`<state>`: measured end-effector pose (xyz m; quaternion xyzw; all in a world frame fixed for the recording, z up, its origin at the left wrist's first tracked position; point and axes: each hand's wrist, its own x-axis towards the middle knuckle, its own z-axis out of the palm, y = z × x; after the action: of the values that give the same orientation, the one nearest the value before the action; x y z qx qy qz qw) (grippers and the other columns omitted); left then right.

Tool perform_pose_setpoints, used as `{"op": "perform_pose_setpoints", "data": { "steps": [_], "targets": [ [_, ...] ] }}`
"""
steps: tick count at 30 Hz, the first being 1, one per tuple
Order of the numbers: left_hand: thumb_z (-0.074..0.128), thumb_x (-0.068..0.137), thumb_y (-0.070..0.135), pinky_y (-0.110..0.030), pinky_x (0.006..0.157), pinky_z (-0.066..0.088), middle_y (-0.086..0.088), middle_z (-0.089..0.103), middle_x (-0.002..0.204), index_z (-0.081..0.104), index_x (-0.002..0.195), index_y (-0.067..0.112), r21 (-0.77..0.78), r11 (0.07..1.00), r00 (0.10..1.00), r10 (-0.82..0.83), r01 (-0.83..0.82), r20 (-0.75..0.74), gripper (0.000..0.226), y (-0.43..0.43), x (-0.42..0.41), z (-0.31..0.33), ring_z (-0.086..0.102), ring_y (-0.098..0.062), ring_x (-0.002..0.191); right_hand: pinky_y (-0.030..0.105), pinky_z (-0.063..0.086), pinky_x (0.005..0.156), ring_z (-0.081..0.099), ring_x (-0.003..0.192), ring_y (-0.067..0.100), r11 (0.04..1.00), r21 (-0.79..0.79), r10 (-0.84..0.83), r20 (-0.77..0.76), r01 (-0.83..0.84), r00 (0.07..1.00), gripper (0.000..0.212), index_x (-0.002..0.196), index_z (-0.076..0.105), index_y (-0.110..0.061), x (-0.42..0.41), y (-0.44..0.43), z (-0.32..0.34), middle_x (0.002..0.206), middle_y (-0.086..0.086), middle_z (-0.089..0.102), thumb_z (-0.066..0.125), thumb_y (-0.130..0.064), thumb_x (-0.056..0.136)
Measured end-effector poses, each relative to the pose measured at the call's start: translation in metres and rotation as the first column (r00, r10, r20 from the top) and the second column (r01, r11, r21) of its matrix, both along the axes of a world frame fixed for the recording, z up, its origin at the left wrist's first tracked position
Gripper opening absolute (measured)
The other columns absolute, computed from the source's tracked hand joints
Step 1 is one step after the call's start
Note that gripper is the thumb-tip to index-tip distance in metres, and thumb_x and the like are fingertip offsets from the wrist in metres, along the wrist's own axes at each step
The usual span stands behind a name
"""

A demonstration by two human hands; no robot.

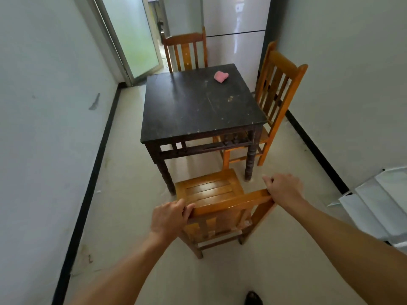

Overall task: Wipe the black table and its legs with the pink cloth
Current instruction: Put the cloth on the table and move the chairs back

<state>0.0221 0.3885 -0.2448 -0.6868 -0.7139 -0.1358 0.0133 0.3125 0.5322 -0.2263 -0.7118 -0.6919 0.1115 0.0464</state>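
Observation:
A square black table (193,106) with turned dark legs stands in the middle of a narrow room. A crumpled pink cloth (221,76) lies on its far right part. In front of the table stands a wooden chair (211,192) with its seat toward the table. My left hand (168,219) grips the left end of the chair's top rail. My right hand (283,188) grips the right end of that rail. Both hands are well short of the table and the cloth.
A second wooden chair (278,93) sits at the table's right side and a third chair (186,51) at its far side. Walls close in left and right. A glass door (132,38) is at the back left, a white fridge (235,29) behind, folded white sheets (378,205) on the right.

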Motion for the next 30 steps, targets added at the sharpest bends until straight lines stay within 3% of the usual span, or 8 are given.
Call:
{"op": "perform_pose_setpoints", "data": {
  "steps": [3,7,12,19,30],
  "targets": [
    [0.049,0.094,0.048,-0.022,0.043,0.044,0.011,0.053,0.054,0.054,0.061,0.024,-0.014,0.998,0.998,0.065,-0.065,0.012,0.041,0.034,-0.006,0.001,0.046,-0.007,0.042,0.035,0.048,0.063,0.058,0.067,0.022,0.996,0.012,0.086,-0.009,-0.086,0.996,0.046,0.067,0.055,-0.021,-0.011,0.048,-0.004,0.066,0.000,0.051,0.037,-0.051,0.098],
    [0.041,0.096,0.051,-0.022,0.042,0.045,0.010,0.053,0.054,0.056,0.062,0.023,0.007,0.992,0.991,0.129,-0.129,-0.014,0.046,0.070,-0.014,-0.003,0.046,-0.007,0.042,0.034,0.048,0.061,0.056,0.061,0.018,0.984,0.060,0.172,-0.038,-0.169,0.984,0.048,0.064,0.056,-0.019,-0.026,0.094,0.001,0.064,0.000,0.055,0.039,-0.046,0.099],
    [0.044,0.093,0.049,-0.024,0.044,0.050,0.008,0.059,0.058,0.061,0.078,0.022,0.003,0.986,0.984,0.164,-0.164,-0.064,0.036,0.118,-0.043,-0.003,0.053,-0.010,0.043,0.026,0.026,0.049,0.044,0.052,0.008,0.977,0.114,0.192,-0.117,-0.179,0.974,0.048,0.058,0.047,-0.024,-0.057,0.142,0.005,0.057,-0.006,0.048,0.038,-0.043,0.101],
    [0.043,0.096,0.047,-0.030,0.057,0.056,0.001,0.067,0.079,0.066,0.098,0.018,-0.021,0.969,0.964,0.243,-0.247,-0.110,0.037,0.209,-0.100,-0.004,0.062,-0.018,0.061,0.027,0.047,0.053,0.052,0.051,0.007,0.965,0.193,0.217,-0.209,-0.177,0.953,0.048,0.060,0.051,-0.024,-0.102,0.211,-0.014,0.055,-0.009,0.051,0.037,-0.047,0.100],
    [0.035,0.096,0.053,-0.030,0.062,0.055,0.004,0.065,0.081,0.063,0.090,0.022,-0.103,0.981,0.983,0.158,-0.167,-0.091,0.043,0.321,-0.188,0.000,0.061,-0.015,0.067,0.028,0.050,0.060,0.054,0.057,0.009,0.978,0.186,0.118,-0.119,-0.095,0.986,0.047,0.067,0.054,-0.024,-0.178,0.301,-0.022,0.059,-0.010,0.050,0.036,-0.053,0.098]
  ]
}}
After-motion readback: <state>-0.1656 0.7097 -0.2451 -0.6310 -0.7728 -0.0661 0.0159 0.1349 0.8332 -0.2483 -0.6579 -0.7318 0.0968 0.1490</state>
